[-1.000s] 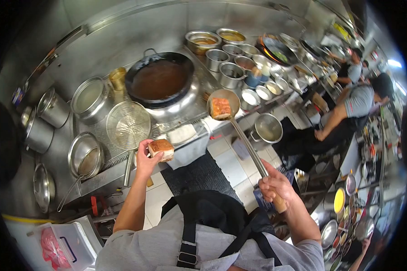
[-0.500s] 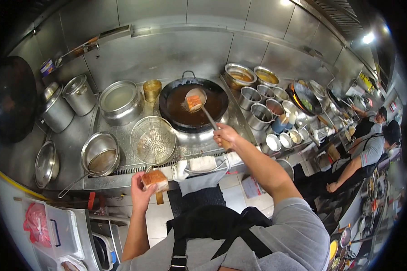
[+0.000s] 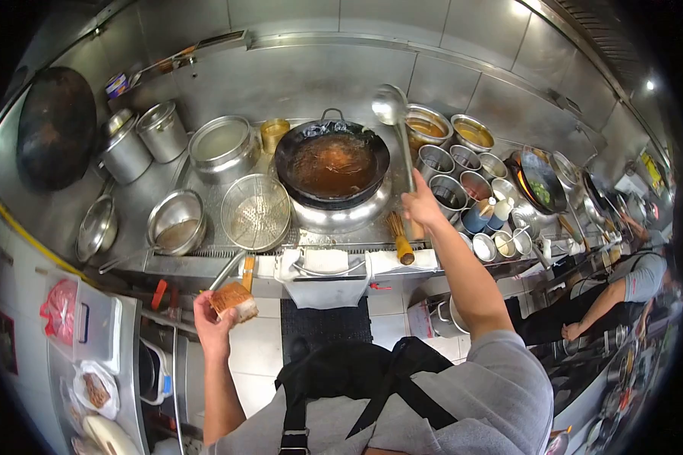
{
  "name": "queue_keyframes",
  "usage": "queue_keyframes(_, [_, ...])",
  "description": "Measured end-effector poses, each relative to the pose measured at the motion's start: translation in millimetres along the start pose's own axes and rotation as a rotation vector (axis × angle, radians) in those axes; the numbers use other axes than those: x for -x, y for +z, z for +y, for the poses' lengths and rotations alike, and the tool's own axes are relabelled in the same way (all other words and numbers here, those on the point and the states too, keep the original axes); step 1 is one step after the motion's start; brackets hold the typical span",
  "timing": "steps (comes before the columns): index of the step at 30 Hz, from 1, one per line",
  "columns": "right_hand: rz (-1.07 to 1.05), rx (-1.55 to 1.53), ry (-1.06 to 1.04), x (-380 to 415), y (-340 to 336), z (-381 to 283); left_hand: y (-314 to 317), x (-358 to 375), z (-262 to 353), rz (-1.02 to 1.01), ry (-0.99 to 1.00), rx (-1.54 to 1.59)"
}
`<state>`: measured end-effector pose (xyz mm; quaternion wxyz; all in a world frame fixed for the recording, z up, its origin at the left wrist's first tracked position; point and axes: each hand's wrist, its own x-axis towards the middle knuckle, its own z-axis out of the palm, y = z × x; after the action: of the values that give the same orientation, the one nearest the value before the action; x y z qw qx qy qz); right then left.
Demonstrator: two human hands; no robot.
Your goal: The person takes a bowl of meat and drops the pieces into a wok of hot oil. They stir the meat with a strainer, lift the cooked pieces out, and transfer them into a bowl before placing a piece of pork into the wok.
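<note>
My left hand (image 3: 213,318) is closed around a block of pork belly (image 3: 235,302) with a browned top and pale sides, in front of the counter's edge. Below and behind it is the long handle of the strainer (image 3: 256,212). My right hand (image 3: 423,205) grips the wooden end of a long-handled ladle (image 3: 389,105). The ladle's bowl is raised beyond the right rim of the black wok (image 3: 282,168), and no food shows in it. Brown oil (image 3: 332,165) bubbles in the wok; a piece beneath the surface cannot be made out.
A bamboo brush (image 3: 401,239) lies near the counter's front, below the ladle handle. Metal seasoning pots (image 3: 448,193) crowd the right side. A large pot (image 3: 224,148) and a sieve bowl (image 3: 176,221) stand left. A co-worker (image 3: 622,296) stands at far right.
The ladle has gone from over the wok, with an orange-brown piece in it, to the right with its bowl bare. The oil now bubbles. My left hand has shifted slightly left in view.
</note>
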<state>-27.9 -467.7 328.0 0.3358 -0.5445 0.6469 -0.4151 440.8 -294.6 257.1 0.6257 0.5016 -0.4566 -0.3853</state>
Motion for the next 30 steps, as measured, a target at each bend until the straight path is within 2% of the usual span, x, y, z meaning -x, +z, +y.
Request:
queue_keyframes(2, [-0.107,-0.540,0.198,25.8,-20.0,8.0,0.5,4.2,-4.2,0.036,-0.011,-0.037])
queue_keyframes(3, [-0.128,-0.536,0.204,27.0,-31.2,21.1,2.2,4.0,-5.3,0.063,-0.032,-0.101])
queue_keyframes(5, [-0.295,-0.972,0.341,26.9,-48.3,46.9,11.2,-1.3,-6.9,0.085,-0.055,-0.147])
queue_keyframes(6, [-0.310,-0.968,0.346,36.2,-46.0,48.2,16.9,-6.6,-7.0,0.087,-0.056,-0.150])
queue_keyframes(8, [-0.294,-0.774,0.297,64.7,-36.4,47.8,27.4,-21.3,-8.1,0.064,-0.027,-0.296])
queue_keyframes(9, [-0.334,-0.819,0.306,81.3,-31.4,37.3,33.8,-34.7,-8.3,0.035,0.124,-0.439])
queue_keyframes(10, [-0.344,-0.819,0.306,88.9,-29.0,31.3,41.6,-44.3,-10.0,0.001,0.108,-0.426])
queue_keyframes(11, [-0.402,-0.780,0.302,95.1,-26.3,26.9,47.4,-61.3,-17.3,-0.021,0.218,-0.518])
queue_keyframes(13, [-0.495,-0.751,0.334,106.5,-17.7,13.4,74.3,-93.6,-2.7,-0.096,0.203,-0.590])
queue_keyframes(15, [-0.562,-0.765,0.365,117.2,-2.3,2.1,103.1,-127.9,19.3,-0.127,0.282,-0.723])
queue_keyframes(17, [-0.671,-0.787,0.401,129.7,14.3,-15.1,125.3,-169.0,30.1,-0.181,0.425,-0.651])
queue_keyframes(19, [-0.712,-0.821,0.430,135.6,30.3,-34.3,137.8,-207.7,37.7,-0.251,0.427,-0.652])
queue_keyframes(21, [-0.779,-0.898,0.466,136.2,48.5,-48.3,137.1,-241.7,20.7,-0.212,0.470,-0.720])
queue_keyframes(22, [-0.775,-0.895,0.472,134.8,60.0,-54.9,132.4,-254.0,8.6,-0.176,0.511,-0.794])
queue_keyframes(24, [-0.792,-0.857,0.466,129.8,82.4,-67.5,113.5,-255.5,6.8,-0.201,0.444,-0.733])
queue_keyframes(26, [-0.742,-0.915,0.546,122.0,106.5,-67.0,83.3,-241.5,3.4,-0.111,0.458,-0.667])
queue_keyframes(27, [-0.695,-0.974,0.607,115.6,119.2,-67.8,62.4,-234.9,1.5,-0.110,0.431,-0.666])
queue_keyframes(30, [-0.669,-1.030,0.598,105.5,132.3,-68.5,-18.6,-210.2,-5.9,-0.062,0.428,-0.575])
